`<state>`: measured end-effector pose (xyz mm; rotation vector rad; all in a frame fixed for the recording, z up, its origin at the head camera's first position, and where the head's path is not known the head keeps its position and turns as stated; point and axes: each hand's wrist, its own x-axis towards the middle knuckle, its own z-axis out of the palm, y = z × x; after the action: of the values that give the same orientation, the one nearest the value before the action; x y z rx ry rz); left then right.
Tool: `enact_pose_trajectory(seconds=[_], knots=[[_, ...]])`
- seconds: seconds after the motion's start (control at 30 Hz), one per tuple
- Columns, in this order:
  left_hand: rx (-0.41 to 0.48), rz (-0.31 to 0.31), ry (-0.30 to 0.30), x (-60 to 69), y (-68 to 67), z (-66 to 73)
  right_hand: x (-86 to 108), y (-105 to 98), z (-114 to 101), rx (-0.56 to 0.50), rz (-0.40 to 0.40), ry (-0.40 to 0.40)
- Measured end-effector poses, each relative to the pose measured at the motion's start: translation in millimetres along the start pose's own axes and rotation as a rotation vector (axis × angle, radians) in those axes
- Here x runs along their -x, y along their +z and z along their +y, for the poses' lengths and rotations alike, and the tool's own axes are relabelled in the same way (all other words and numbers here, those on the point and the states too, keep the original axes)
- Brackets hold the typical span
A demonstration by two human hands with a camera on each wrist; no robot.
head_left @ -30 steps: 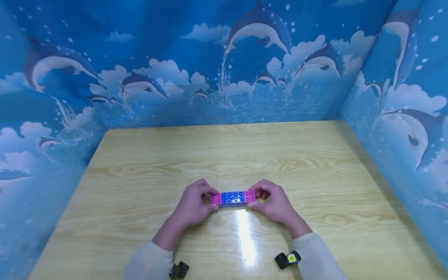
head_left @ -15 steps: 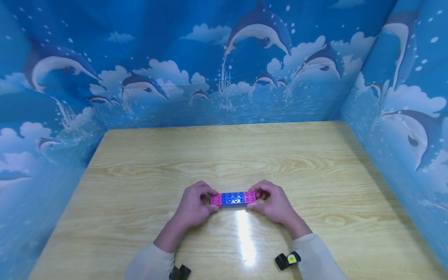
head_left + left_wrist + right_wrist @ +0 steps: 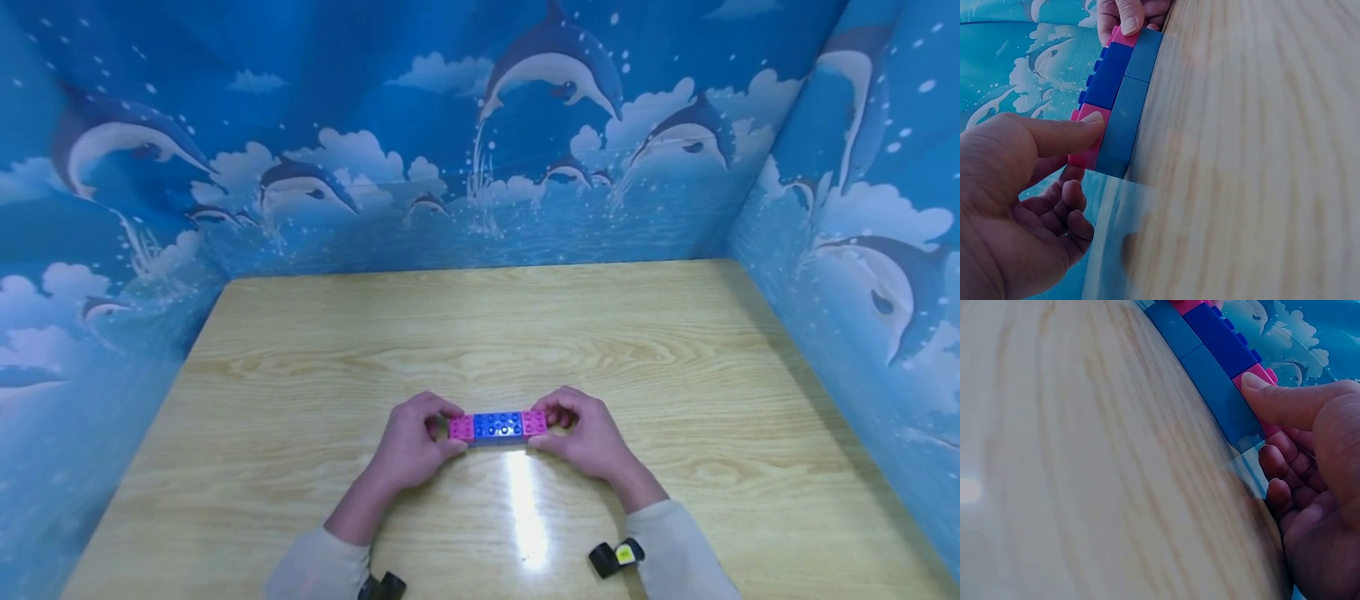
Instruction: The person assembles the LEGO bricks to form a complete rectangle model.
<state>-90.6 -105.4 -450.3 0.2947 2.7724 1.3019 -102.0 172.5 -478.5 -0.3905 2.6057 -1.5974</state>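
Note:
A two-layer bar of toy building bricks stands on the table between my hands. Its top layer has a dark blue brick (image 3: 498, 426) in the middle with a pink brick at each end. The lower layer is two lighter blue bricks (image 3: 1124, 119) end to end. My left hand (image 3: 412, 437) pinches the left pink brick (image 3: 462, 428) between thumb and fingers. At the other end, the right hand (image 3: 588, 433) pinches the right pink brick (image 3: 535, 422) the same way. In both wrist views the thumb presses the near side, while the other fingers are partly hidden.
The wood-grain table (image 3: 480, 333) extends around the bricks, with a bright glare strip in front of them. A blue dolphin-print curtain (image 3: 480, 208) hangs behind and along the sides. Black straps with small blocks (image 3: 617, 557) sit at the sleeve cuffs.
Both hands keep the same hold on the end bricks. The bar and hands appear shifted very slightly left, along with a slight shift of the whole view.

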Motion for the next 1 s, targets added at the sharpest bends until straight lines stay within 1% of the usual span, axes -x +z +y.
enact_pose_trajectory(seconds=[0.2, 0.43, 0.57, 0.7, 0.83, 1.0], knots=[[0.017, -0.005, -0.061, 0.9, 0.7, -1.1, 0.1, 0.1, -0.3, -0.005, 0.005, 0.005], [0.088, -0.015, -0.101, -0.3, 0.3, -4.4, 0.7, 0.7, 0.5, -0.012, 0.016, -0.001], [0.123, -0.023, -0.139, -0.6, -0.6, -4.7, 0.7, 1.2, 0.2, -0.045, 0.017, -0.016], [0.157, -0.024, -0.183, -0.7, -1.0, -2.8, 0.6, 1.1, -1.4, -0.056, 0.020, -0.021], [0.170, 0.001, -0.228, -1.4, -0.9, -0.9, 0.0, 0.9, -3.6, -0.058, 0.030, 0.003], [0.172, 0.050, -0.252, -3.5, 0.2, -0.9, -1.4, 2.0, -4.3, -0.056, 0.049, 0.025]])
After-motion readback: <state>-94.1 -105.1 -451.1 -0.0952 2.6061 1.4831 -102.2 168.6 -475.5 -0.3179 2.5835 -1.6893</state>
